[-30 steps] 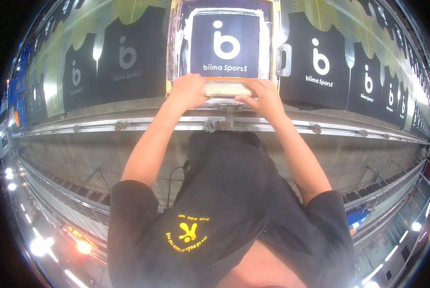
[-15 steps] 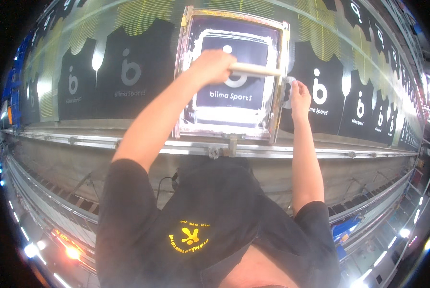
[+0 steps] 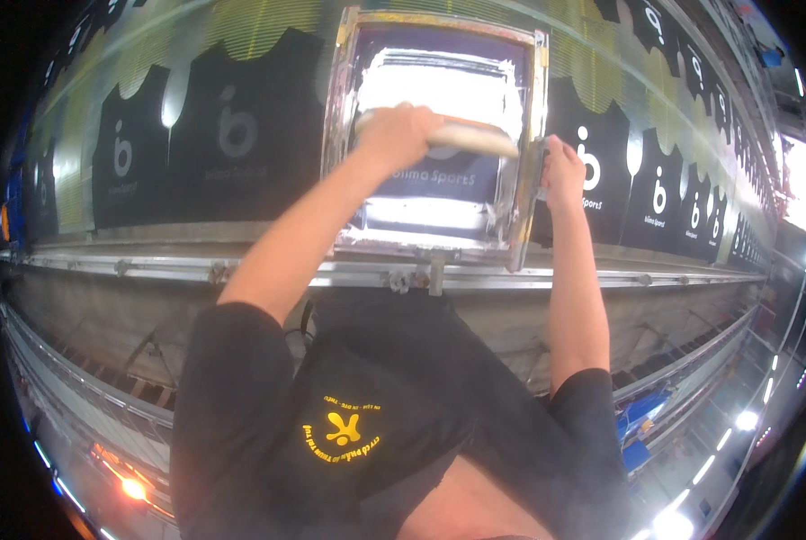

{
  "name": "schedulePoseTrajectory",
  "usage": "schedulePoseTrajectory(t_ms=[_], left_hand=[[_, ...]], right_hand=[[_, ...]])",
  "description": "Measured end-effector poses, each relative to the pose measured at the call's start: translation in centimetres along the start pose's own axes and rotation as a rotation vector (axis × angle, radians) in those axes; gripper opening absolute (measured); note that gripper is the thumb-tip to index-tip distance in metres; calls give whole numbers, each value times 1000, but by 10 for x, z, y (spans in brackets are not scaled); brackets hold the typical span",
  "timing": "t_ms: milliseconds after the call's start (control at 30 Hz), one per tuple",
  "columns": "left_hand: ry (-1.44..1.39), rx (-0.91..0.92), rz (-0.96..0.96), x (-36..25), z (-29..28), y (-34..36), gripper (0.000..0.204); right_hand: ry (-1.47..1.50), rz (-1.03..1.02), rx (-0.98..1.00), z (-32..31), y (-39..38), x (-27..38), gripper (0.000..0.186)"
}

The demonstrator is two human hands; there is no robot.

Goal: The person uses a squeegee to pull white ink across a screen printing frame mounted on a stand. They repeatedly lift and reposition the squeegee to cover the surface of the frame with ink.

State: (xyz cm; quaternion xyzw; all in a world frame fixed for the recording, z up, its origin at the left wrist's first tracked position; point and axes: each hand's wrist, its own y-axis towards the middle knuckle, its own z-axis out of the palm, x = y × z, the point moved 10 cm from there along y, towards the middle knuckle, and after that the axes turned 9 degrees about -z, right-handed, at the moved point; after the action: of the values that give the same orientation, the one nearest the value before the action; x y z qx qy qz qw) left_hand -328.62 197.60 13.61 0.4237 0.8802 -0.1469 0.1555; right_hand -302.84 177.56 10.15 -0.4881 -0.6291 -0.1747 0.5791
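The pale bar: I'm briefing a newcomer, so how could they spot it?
Find the long metal rail, then the rectangular frame just above it in the picture. Within that outline, the left hand grips the pale bar. Being cream-coloured and hand-held sets it apart from the frame's edges.

You stand in what looks like a screen-printing workshop. The long table [image 3: 268, 236] before you carries rows of dark cloth pieces [image 3: 277, 108], several cut like vest fronts, many bearing the same pale print. By its near edge you have a framed screen [image 3: 337, 99] with white ink [image 3: 439, 85] spread on it and a squeegee [image 3: 475, 137] across it. A metal rail [image 3: 502, 282] follows that edge; strip lights [image 3: 725, 439] shine around you.
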Motion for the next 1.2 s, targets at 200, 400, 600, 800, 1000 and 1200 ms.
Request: schedulePoseTrajectory(t_ms=[200,400,600,800,1000,1200], left_hand=[[-117,-251,90,-52,24,-175,51],[-150,-122,117,-27,22,-190,59],[-48,-3,-19,70,-39,-221,57],[-58,73,-103,198,-83,-278,58],[-44,199,-82,275,-130,-281,57],[-56,128,-82,324,-162,-175,27]], right_hand=[[99,-122,92,10,1,11,44],[157,-360,-96,13,-6,38,33],[346,-360,7,133,-61,15,28],[260,-276,28,266,-151,2,29],[11,-292,-54,343,-178,10,35],[-171,-241,-76,351,-204,8,40]])
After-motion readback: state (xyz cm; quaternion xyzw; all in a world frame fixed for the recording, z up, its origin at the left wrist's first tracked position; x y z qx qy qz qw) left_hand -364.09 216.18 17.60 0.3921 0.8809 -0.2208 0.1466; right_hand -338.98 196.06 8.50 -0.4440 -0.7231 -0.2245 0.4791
